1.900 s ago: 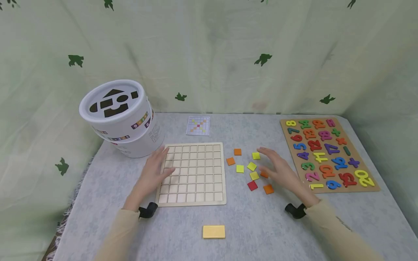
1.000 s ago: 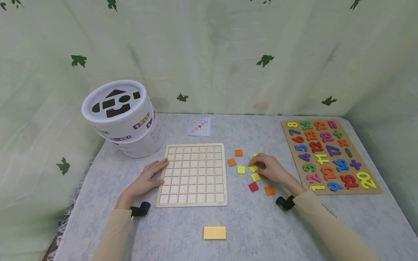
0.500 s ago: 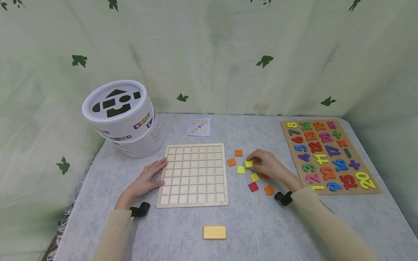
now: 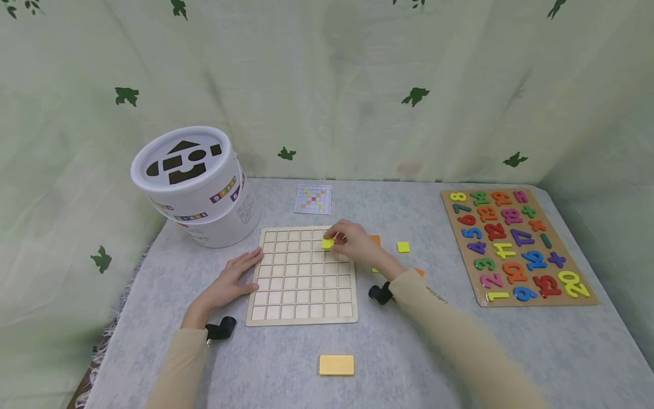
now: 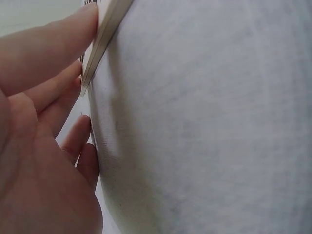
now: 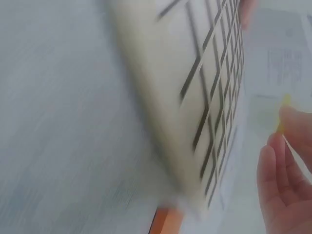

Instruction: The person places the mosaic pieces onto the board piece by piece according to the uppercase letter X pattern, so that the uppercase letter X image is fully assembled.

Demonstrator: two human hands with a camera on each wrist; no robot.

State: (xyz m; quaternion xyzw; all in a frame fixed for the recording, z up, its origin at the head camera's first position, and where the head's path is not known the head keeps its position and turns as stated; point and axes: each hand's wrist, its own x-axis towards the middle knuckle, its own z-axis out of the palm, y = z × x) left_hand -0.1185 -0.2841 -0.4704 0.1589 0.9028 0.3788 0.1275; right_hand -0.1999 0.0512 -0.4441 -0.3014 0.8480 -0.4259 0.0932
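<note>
My right hand pinches a yellow square tile between thumb and fingers, over the upper right part of the wooden grid board. In the right wrist view the yellow tile shows edge-on at the fingertips, apart from the board. My left hand rests with fingers extended at the board's left edge. The left wrist view has the thumb and fingertips of that hand against the side of the board.
Right of the board lie orange and yellow tiles, among them a yellow tile; my right arm hides several. A pattern card lies behind the board, a white bucket back left, a number puzzle right, a yellow block in front.
My right hand has picked up a yellow tile from the scattered ones and carried it left over the board. The left hand moved slightly left onto the board's edge, then stayed there.
</note>
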